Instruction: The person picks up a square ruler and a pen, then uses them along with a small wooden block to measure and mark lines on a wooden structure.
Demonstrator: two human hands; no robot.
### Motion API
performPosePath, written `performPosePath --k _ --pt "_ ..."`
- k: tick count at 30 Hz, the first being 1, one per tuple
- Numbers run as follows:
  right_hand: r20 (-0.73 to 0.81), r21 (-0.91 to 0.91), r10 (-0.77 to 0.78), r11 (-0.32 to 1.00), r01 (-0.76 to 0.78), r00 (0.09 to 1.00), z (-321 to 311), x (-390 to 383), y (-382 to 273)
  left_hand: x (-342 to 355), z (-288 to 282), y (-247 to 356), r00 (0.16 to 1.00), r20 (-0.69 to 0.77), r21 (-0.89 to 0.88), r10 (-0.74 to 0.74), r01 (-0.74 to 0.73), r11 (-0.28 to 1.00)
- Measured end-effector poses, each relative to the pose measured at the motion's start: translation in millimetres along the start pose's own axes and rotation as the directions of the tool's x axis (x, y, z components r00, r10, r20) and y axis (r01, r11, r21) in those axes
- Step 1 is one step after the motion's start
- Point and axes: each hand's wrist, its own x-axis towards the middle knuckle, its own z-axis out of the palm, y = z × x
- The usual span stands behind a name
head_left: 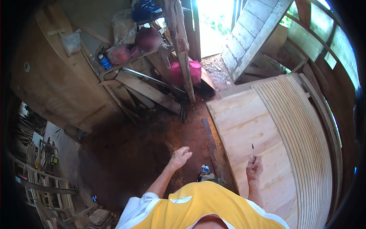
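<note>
My right hand point(254, 168) is closed around a slim, dark-tipped pen point(252, 147), its point directed away from me. That hand is above a pale wooden panel point(244, 126) on my right; whether it touches the wood I cannot tell. Along the panel's right part run many narrow parallel strips point(301, 141). Over the reddish earth floor, left of the panel, my left hand point(180, 157) hangs in the air with its fingers curled in, and nothing shows in it.
A wooden post point(183, 57) stands ahead, beside a pink bag point(190, 72). Planks point(148, 89) lean below a cluttered bench with a blue bottle point(104, 62). Large brown boards point(65, 84) stand at left. Wooden racks point(45, 183) fill the lower left. A bright doorway point(213, 26) opens ahead.
</note>
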Motion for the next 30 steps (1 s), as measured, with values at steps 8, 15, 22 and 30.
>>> performPosePath --k 8,15,22,30 --pt "0.006 0.019 -0.152 0.988 0.152 0.988 109 179 -95 184 -75 109 0.956 -0.223 -0.279 0.191 -0.25 0.927" --pt "0.037 -0.063 -0.1 0.993 0.102 0.994 194 259 -140 375 -175 182 0.849 -0.415 -0.472 0.326 -0.507 0.721" --pt "-0.094 -0.218 0.028 0.975 -0.048 0.995 244 294 -124 554 -238 281 0.641 -0.635 -0.136 0.431 -0.642 0.755" --pt "-0.089 -0.382 0.233 0.89 -0.249 0.968 249 301 -137 649 -216 313 0.678 -0.609 -0.308 0.411 -0.68 0.666"
